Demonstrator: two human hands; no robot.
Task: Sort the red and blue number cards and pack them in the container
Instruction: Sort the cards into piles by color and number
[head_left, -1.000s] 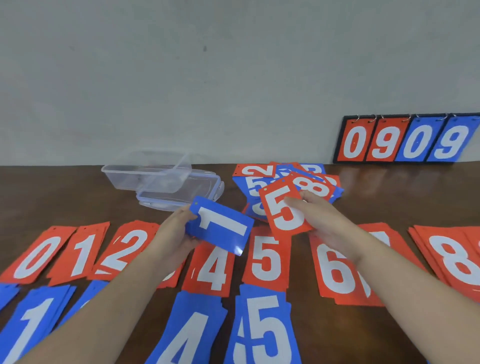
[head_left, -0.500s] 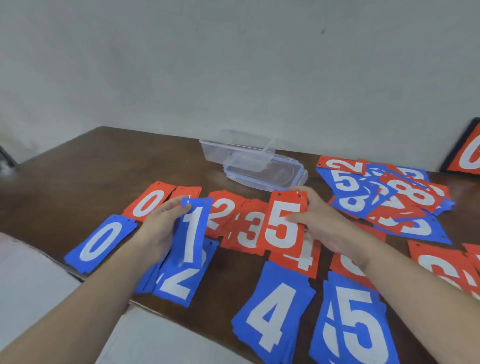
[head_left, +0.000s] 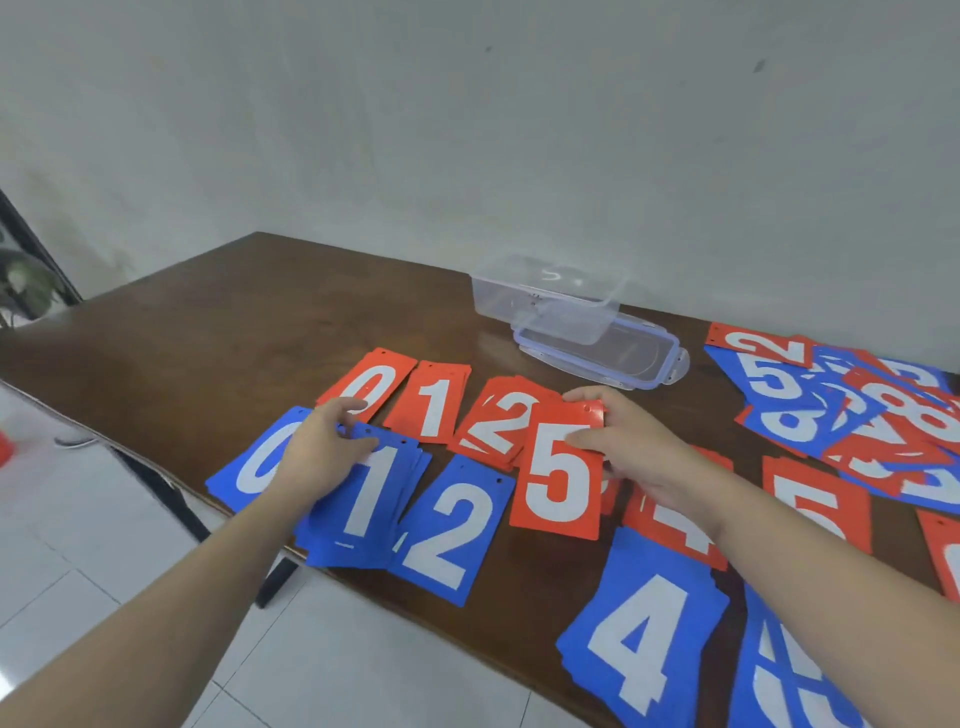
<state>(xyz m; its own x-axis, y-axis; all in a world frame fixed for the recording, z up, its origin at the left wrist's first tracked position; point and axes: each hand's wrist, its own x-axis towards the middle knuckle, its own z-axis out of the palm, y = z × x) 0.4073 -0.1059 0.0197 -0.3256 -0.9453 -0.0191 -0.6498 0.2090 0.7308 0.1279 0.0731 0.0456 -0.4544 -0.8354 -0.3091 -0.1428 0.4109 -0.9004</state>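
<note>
My left hand (head_left: 322, 447) pinches the top edge of a blue 1 card (head_left: 371, 499), which lies flat on the blue 1 pile. My right hand (head_left: 639, 457) grips a red 5 card (head_left: 558, 473) by its upper right edge and holds it above the table, in front of the red 2 pile (head_left: 498, 421). Red 0 (head_left: 371, 382) and red 1 (head_left: 431, 405) piles form the back row. Blue 0 (head_left: 249, 467), blue 2 (head_left: 452, 530) and blue 4 (head_left: 639, 634) lie in front. A clear container (head_left: 519, 299) stands empty at the back.
The container's lid (head_left: 649, 364) lies under and beside it. A mixed heap of red and blue cards (head_left: 852, 415) covers the far right. A red 5 pile (head_left: 815, 499) sits right of my forearm. The table's front edge (head_left: 171, 467) runs diagonally over a white tiled floor.
My left hand has lowered the blue 1 card onto the blue 1 pile. My right hand still holds the red 5 card. The view has swung left.
</note>
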